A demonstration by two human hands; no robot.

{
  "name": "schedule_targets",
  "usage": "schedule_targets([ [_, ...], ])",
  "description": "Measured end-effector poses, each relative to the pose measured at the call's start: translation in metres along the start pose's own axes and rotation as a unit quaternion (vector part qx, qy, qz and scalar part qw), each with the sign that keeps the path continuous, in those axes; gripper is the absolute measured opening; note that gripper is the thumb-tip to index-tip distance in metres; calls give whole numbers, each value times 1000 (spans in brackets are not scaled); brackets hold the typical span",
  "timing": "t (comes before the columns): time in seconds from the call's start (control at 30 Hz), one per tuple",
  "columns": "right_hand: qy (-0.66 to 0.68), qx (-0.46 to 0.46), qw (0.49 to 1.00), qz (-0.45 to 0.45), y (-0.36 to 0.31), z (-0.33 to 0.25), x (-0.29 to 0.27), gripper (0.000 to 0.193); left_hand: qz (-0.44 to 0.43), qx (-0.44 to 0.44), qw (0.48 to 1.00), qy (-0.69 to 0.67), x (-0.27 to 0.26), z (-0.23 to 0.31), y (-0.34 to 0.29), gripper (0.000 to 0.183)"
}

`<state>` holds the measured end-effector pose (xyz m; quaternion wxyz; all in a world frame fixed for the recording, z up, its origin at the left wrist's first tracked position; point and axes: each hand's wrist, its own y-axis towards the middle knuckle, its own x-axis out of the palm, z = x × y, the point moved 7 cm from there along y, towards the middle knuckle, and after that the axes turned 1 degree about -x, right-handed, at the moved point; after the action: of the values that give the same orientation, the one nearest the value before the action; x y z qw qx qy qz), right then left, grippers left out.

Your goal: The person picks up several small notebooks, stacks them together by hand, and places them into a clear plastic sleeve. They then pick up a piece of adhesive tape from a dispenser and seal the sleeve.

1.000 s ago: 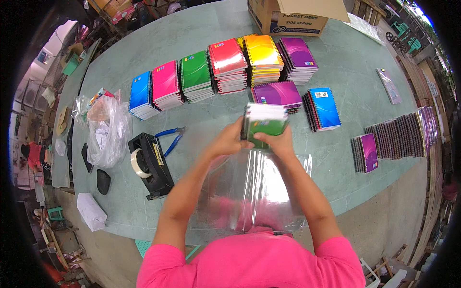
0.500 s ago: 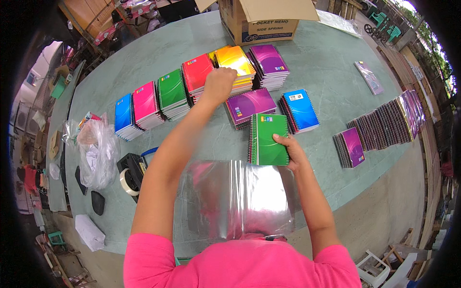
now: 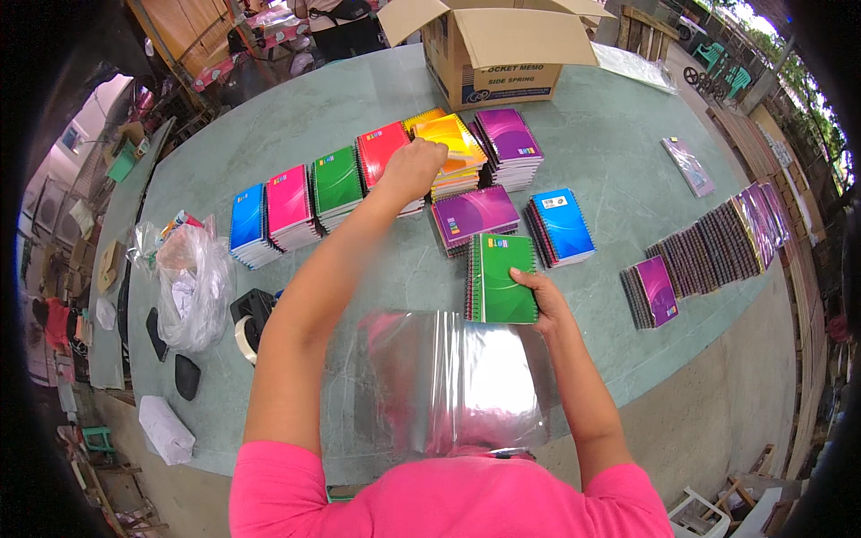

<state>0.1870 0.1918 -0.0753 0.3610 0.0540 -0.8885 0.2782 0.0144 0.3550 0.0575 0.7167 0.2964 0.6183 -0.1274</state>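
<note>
My left hand (image 3: pixel 414 170) reaches forward to the stack of yellow spiral notebooks (image 3: pixel 451 136). Its fingers are closed on the near edge of the top yellow notebook, which looks slightly raised from those below. In my right hand (image 3: pixel 547 300) is a small stack of spiral notebooks with a green notebook (image 3: pixel 504 280) on top, thumb over the cover. Just beyond it lie a purple notebook stack (image 3: pixel 473 215) and a blue notebook stack (image 3: pixel 563 226). Clear plastic sheets (image 3: pixel 457 386) lie on the table in front of me.
A row of red (image 3: pixel 380 152), green (image 3: pixel 336 175), pink (image 3: pixel 288 195) and blue notebooks (image 3: pixel 247 215) runs leftward. An open carton (image 3: pixel 511 85) stands behind. Wrapped notebooks (image 3: pixel 708 247) line the right. A tape dispenser (image 3: pixel 253 321) and a plastic bag (image 3: pixel 193 296) sit left.
The view has shifted slightly. My left hand has closed on the top yellow notebook and tilts its near edge up a little. My right hand keeps holding the green-topped stack.
</note>
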Motion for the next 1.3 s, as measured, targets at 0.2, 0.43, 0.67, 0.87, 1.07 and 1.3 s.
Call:
schedule_targets([
  [0.2, 103, -3, 993, -63, 3, -5, -15, 50, -166, 246, 953, -55, 3, 167, -86, 16],
  [0.43, 16, 45, 999, -23, -9, 14, -17, 48, 217, 0, 972, 86, 17, 36, 6, 39],
  [0.67, 6, 17, 1000, -5, -19, 2, -25, 51, 25, -36, 999, 0, 31, 12, 22, 21],
  [0.87, 255, 84, 961, -61, -32, 0, -12, 57, 77, 234, 952, -183, -15, 143, -51, 22],
  [1.07, 119, -7, 991, -58, -30, 7, -53, 55, -36, 250, 963, -90, 13, 167, -6, 28],
  [1.3, 50, -17, 998, -34, -48, -4, -65, 51, 73, 48, 995, 43, 74, 67, 86, 34],
])
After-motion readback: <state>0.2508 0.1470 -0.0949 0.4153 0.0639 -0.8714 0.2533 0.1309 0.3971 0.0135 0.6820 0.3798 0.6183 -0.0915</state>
